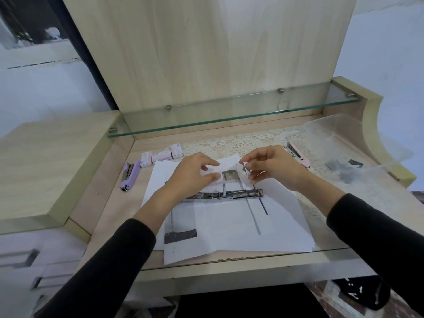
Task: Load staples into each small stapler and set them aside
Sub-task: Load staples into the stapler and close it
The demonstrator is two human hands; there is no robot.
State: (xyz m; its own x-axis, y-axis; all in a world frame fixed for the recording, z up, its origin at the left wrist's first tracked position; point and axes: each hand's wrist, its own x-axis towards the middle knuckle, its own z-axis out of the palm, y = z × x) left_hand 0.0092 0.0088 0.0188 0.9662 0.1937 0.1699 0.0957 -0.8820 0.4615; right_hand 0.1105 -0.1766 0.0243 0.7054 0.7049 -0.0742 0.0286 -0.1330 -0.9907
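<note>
Wooden desk [107, 203] under papers [231, 226]: left hand [191, 174] grips a small white stapler [228, 176]; right hand [275, 166] pinches a staple strip [245, 168] just right.

No text, brand or number can be read. Small printed marks are seen on the staple boxes [161, 156] at the back of the table [109, 203], perhaps labels, but they are too blurred to be made out. On the sheets [229, 226] only dark blocks and lines are printed.
</note>
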